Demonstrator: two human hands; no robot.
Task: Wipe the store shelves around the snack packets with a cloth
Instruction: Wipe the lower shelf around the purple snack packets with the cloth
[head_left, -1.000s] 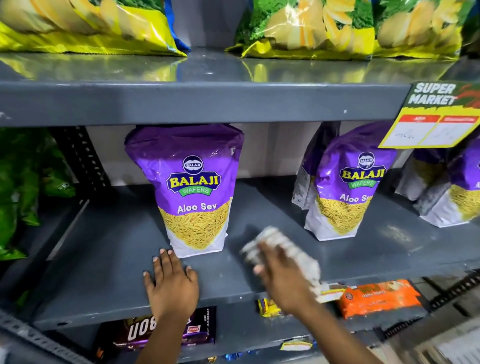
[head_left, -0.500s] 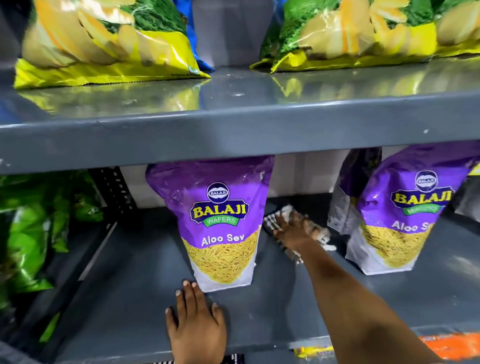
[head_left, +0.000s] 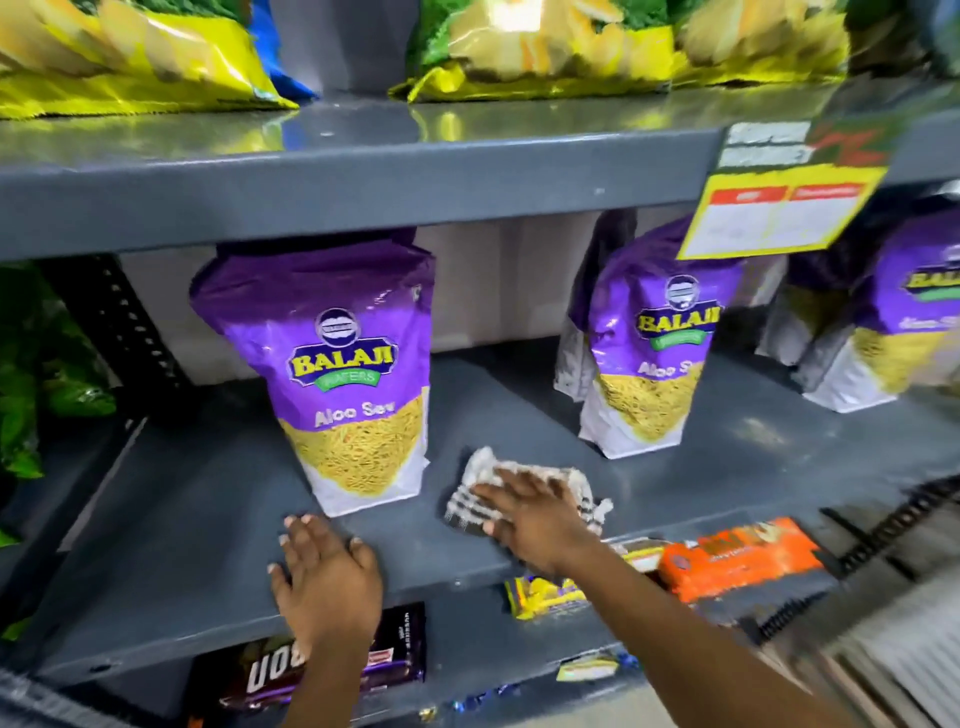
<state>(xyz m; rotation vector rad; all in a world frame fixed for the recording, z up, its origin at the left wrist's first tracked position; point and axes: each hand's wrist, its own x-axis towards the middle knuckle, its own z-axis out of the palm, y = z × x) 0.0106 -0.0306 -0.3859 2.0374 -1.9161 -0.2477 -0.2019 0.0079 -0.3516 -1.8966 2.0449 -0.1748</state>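
A white and dark checked cloth (head_left: 480, 486) lies on the grey middle shelf (head_left: 197, 519), pressed flat under my right hand (head_left: 540, 519) near the front edge. It sits between two upright purple Aloo Sev packets, one on the left (head_left: 343, 364) and one on the right (head_left: 654, 358). My left hand (head_left: 324, 577) rests flat on the shelf's front edge, fingers apart, just in front of the left packet and holding nothing.
More purple packets (head_left: 893, 332) stand at the far right. Yellow-green chip bags (head_left: 130, 57) lie on the upper shelf (head_left: 363, 182). A yellow price tag (head_left: 779, 208) hangs from its edge. Green packets (head_left: 31, 374) are at the left. Biscuit packs (head_left: 737, 561) fill the lower shelf.
My right hand has pulled the cloth from the back of the shelf, between the packets, forward to the front edge. The left hand stays put on the shelf edge.
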